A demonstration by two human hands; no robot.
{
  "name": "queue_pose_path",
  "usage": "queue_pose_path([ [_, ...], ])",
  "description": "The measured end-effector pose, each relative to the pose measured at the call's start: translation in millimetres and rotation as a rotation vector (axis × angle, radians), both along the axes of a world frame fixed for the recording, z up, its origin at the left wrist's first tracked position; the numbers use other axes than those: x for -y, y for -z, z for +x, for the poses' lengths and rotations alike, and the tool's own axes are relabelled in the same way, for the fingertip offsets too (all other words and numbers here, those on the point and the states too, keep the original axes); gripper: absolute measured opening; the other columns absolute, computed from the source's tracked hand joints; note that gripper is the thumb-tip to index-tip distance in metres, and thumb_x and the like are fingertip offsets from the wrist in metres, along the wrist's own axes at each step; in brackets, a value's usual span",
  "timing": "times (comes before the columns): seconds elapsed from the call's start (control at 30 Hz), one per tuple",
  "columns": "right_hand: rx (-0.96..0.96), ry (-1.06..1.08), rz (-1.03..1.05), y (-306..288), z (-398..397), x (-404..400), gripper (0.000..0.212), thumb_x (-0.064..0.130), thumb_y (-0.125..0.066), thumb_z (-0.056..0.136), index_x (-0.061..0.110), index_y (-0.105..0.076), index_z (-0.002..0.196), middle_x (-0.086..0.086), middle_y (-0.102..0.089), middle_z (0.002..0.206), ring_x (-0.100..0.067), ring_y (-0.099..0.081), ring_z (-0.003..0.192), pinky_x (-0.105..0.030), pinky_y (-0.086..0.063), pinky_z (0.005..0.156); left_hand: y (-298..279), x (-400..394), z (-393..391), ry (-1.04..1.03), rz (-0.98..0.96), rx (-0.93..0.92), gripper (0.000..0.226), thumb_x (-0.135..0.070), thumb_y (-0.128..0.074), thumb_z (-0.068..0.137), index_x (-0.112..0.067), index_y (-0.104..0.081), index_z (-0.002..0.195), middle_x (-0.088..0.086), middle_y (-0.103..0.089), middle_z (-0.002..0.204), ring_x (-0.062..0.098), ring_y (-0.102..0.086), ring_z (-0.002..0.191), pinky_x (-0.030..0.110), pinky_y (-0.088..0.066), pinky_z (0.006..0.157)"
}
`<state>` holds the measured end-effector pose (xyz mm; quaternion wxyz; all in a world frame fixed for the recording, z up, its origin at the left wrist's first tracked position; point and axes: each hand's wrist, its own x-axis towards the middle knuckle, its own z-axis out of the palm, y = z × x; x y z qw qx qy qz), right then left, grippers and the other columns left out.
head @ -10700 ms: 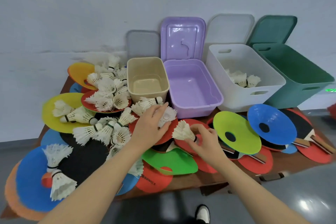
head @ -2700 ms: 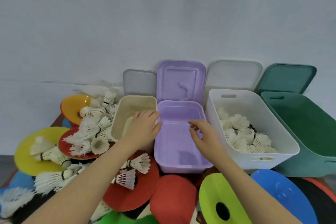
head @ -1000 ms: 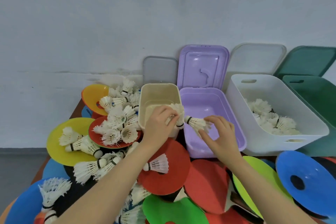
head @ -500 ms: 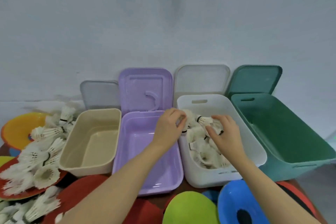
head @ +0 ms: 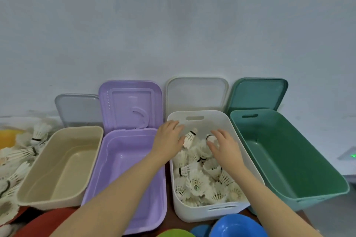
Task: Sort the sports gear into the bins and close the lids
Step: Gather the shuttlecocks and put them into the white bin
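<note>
Four open bins stand in a row: beige bin (head: 28,196), purple bin (head: 154,225), white bin (head: 194,215) and green bin (head: 327,194). The white bin holds a heap of several white shuttlecocks (head: 204,184). Both my hands hover over its far half with fingers spread. My left hand (head: 169,142) holds nothing; one shuttlecock (head: 189,138) falls just off its fingertips. Another shuttlecock (head: 211,138) drops beside the fingers of my right hand (head: 224,145), which is also empty.
Each bin's lid leans on the wall behind it: grey lid (head: 79,109), purple lid (head: 131,104), white lid (head: 196,94), green lid (head: 256,93). Loose shuttlecocks (head: 17,158) pile at the left. Red (head: 44,225), lime (head: 175,233) and blue discs (head: 237,226) line the near edge.
Both hands carried shuttlecocks from the left pile to the white bin, then opened their fingers. The two shuttlecocks they pinched half a second ago now drop free into the bin.
</note>
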<state>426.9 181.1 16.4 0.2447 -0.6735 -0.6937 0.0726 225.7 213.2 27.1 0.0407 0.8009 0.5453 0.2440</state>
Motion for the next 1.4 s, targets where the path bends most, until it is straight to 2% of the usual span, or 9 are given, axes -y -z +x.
queue_pose_path([
  [0.3, -0.004, -0.123, 0.134, -14.2, -61.1, 42.7, 0.032, 0.024, -0.056, 0.091, 0.012, -0.059, 0.121, -0.006, -0.06, 0.116, -0.027, -0.055, 0.106, -0.04, -0.044, 0.091, -20.7, 49.7, -73.6, 0.029, 0.053, -0.013, 0.04, -0.027, -0.047, 0.087, -0.009, -0.06, 0.12, 0.011, -0.057, 0.126, 0.029, -0.051, 0.117, 0.038, -0.032, 0.099],
  [0.4, -0.026, -0.175, 0.174, -21.8, -100.5, 64.6, 0.034, 0.03, -0.052, 0.09, 0.012, -0.062, 0.116, -0.005, -0.061, 0.107, -0.027, -0.057, 0.099, -0.041, -0.046, 0.084, -28.0, 71.4, -111.6, 0.03, 0.059, -0.023, 0.045, -0.029, -0.045, 0.083, -0.009, -0.062, 0.119, 0.011, -0.059, 0.124, 0.029, -0.055, 0.115, 0.041, -0.037, 0.097],
  [0.5, -0.054, -0.255, 0.188, -24.1, -146.0, 90.1, 0.043, 0.038, -0.043, 0.087, 0.011, -0.063, 0.114, -0.006, -0.062, 0.102, -0.027, -0.059, 0.093, -0.04, -0.049, 0.079, -27.1, 94.5, -155.5, 0.035, 0.097, -0.042, 0.041, -0.032, -0.044, 0.081, -0.011, -0.068, 0.106, 0.008, -0.068, 0.11, 0.026, -0.064, 0.1, 0.04, -0.048, 0.085],
  [0.7, -0.109, -0.347, 0.132, -4.5, -239.0, 134.2, 0.044, 0.038, -0.042, 0.089, 0.009, -0.063, 0.114, -0.005, -0.065, 0.104, -0.027, -0.061, 0.095, -0.037, -0.05, 0.08, -14.0, 143.3, -251.7, 0.023, 0.109, -0.07, 0.037, -0.034, -0.042, 0.076, -0.016, -0.07, 0.093, 0.0, -0.069, 0.096, 0.02, -0.066, 0.083, 0.029, -0.029, 0.075],
  [0.9, -0.16, -0.416, 0.056, 18.1, -320.9, 175.8, 0.044, 0.04, -0.042, 0.087, 0.012, -0.063, 0.114, -0.001, -0.064, 0.103, -0.02, -0.057, 0.095, -0.03, -0.043, 0.08, 10.1, 187.9, -338.9, -0.028, -0.004, -0.033, 0.038, -0.035, -0.042, 0.082, -0.017, -0.069, 0.1, 0.001, -0.067, 0.105, 0.023, -0.061, 0.098, 0.03, -0.026, 0.085],
  [1.03, -0.158, -0.483, -0.054, 37.6, -360.1, 190.4, 0.037, 0.034, -0.054, 0.085, 0.018, -0.06, 0.118, 0.003, -0.062, 0.11, -0.017, -0.056, 0.1, -0.031, -0.045, 0.086, 24.6, 214.4, -378.7, -0.09, -0.108, -0.033, 0.034, -0.03, -0.047, 0.087, -0.016, -0.065, 0.112, 0.001, -0.061, 0.117, 0.024, -0.051, 0.114, 0.038, -0.027, 0.096],
  [1.2, 0.061, -0.515, -0.356, 71.2, -383.5, 195.7, 0.063, 0.04, -0.059, 0.082, 0.027, -0.037, 0.14, 0.006, -0.04, 0.143, -0.017, -0.035, 0.131, -0.034, -0.026, 0.106, 52.4, 249.0, -407.7, -0.136, -0.191, -0.109, 0.062, -0.053, -0.025, 0.081, -0.019, -0.064, 0.115, 0.0, -0.059, 0.121, 0.025, -0.047, 0.117, 0.042, -0.031, 0.095],
  [1.3, 0.212, -0.469, -0.386, 86.1, -391.9, 202.3, 0.067, 0.043, -0.059, 0.082, 0.031, -0.03, 0.142, 0.006, -0.038, 0.14, -0.018, -0.03, 0.131, -0.036, -0.016, 0.106, 65.5, 263.0, -417.1, -0.163, -0.205, -0.135, 0.063, -0.056, -0.025, 0.079, -0.021, -0.06, 0.118, -0.003, -0.056, 0.118, 0.023, -0.046, 0.113, 0.038, -0.03, 0.092],
  [1.4, 0.288, -0.412, -0.319, 95.8, -395.0, 210.0, 0.057, 0.042, -0.057, 0.083, 0.03, -0.038, 0.135, 0.002, -0.039, 0.129, -0.021, -0.034, 0.12, -0.035, -0.022, 0.101, 72.7, 271.0, -421.3, -0.162, -0.205, -0.103, 0.067, -0.059, -0.026, 0.079, -0.02, -0.057, 0.124, 0.0, -0.054, 0.12, 0.024, -0.046, 0.113, 0.039, -0.032, 0.091],
])
